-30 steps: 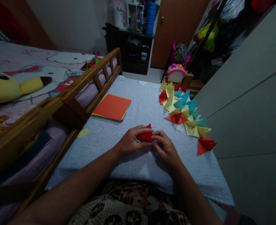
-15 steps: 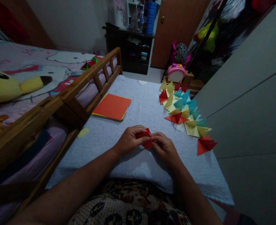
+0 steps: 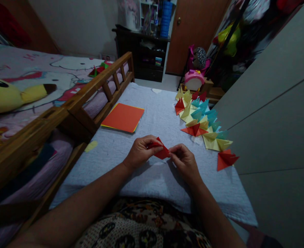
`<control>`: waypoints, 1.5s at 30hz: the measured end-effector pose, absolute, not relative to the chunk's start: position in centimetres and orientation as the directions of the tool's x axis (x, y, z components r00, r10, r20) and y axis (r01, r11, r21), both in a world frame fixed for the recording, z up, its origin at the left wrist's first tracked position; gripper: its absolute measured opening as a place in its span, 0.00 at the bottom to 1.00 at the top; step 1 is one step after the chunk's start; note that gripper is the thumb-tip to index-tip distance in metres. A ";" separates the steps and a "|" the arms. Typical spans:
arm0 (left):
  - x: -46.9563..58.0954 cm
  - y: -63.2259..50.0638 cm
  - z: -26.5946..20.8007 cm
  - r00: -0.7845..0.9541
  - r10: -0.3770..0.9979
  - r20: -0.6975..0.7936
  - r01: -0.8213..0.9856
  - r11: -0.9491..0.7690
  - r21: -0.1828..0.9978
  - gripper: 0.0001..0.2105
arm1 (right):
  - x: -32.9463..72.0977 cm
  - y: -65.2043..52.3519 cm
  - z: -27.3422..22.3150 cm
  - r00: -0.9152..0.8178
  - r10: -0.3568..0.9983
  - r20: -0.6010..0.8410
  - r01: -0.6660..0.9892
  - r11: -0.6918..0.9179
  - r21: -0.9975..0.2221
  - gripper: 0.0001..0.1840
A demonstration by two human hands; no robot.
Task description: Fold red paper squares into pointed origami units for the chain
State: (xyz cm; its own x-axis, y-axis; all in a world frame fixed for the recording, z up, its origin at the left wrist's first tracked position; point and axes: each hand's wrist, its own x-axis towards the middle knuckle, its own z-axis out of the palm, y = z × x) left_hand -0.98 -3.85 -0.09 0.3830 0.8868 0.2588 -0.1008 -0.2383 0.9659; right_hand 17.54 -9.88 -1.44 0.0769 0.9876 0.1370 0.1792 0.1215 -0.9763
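A small folded piece of red origami paper (image 3: 162, 152) is held up over the cloth-covered table (image 3: 110, 165). My left hand (image 3: 141, 150) pinches it between thumb and fingers on its left side, hiding part of it. At its right corner, the thumb and fingertips of my right hand (image 3: 183, 159) close on the paper's edge. To the right stand several folded paper cranes in yellow, teal and red; a red crane (image 3: 227, 159) lies nearest to my right hand. Beyond my left hand rests a stack of square paper (image 3: 124, 117), orange-red on top with yellow showing beneath.
A wooden bed rail (image 3: 100, 82) runs along the table's left side, with a yellow plush toy (image 3: 17, 94) on the bed behind it. Pale cabinet panels (image 3: 275, 113) border the right. A pink toy (image 3: 194, 80) stands past the far edge.
My right hand has shifted slightly right, to the paper's corner. The red paper has turned and now shows more of its surface, while my left hand keeps its pinch.
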 end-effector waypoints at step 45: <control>-0.7 -4.0 -0.5 0.483 0.873 0.063 -0.071 -0.033 0.997 0.09 | 17.3 -10.0 -0.7 -0.115 0.959 0.258 0.410 0.283 -0.867 0.07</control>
State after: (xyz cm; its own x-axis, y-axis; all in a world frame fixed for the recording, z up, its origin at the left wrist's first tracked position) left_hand -0.66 -4.02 -0.54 0.4833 0.8731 0.0635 -0.0705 -0.0334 0.9970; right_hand 17.28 -10.01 -0.73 -0.1155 0.9592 0.2582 0.4102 0.2828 -0.8671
